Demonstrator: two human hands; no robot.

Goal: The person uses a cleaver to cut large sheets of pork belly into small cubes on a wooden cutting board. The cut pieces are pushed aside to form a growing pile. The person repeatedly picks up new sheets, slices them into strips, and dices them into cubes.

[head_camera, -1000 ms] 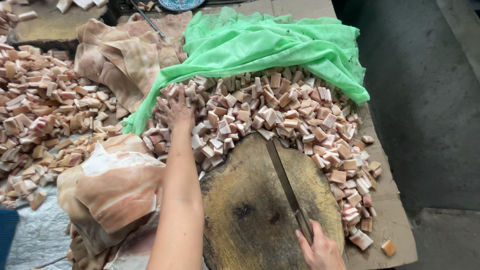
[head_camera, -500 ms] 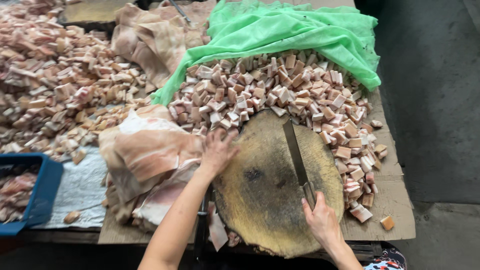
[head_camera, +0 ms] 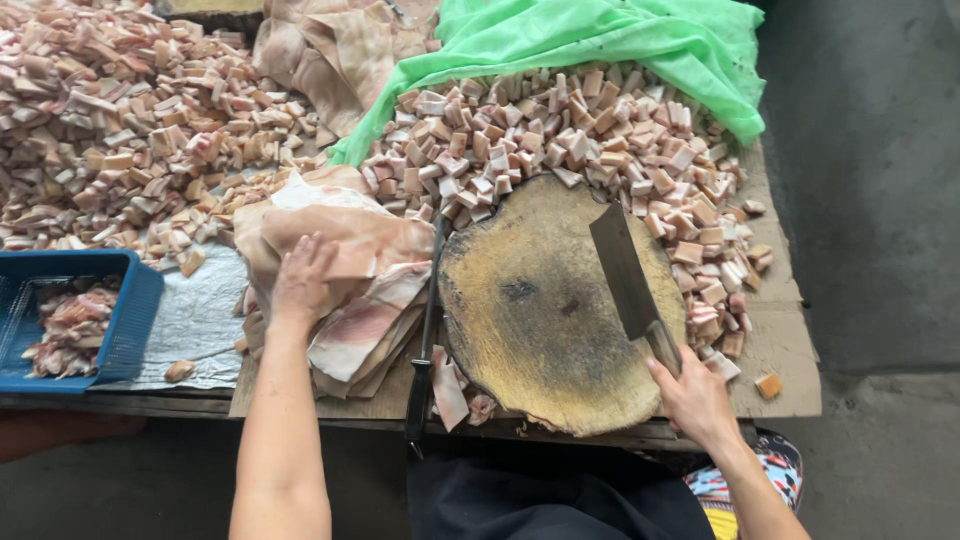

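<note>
Your tabletop stands over a dark concrete floor, and nearly all of it is buried. The largest mass is the heap of meat cubes up and left of your left hand, with a second pile beyond the board under a green net. The round chopping block sits between your hands, bare on top. Left of it lies a stack of skin slabs, and your left hand rests flat on that stack, fingers spread, closed on nothing. A blue basket of scraps sits further left.

Your right hand has its grip closed around the cleaver handle, blade laid across the block's right side.

The slabs look greasy: drag one over and it may slide off the edge by your waist. A second knife lies in the gap beside the stack, handle overhanging the edge, so a sweeping sleeve could knock it down. Wet fingers could also slip on the cleaver.
</note>
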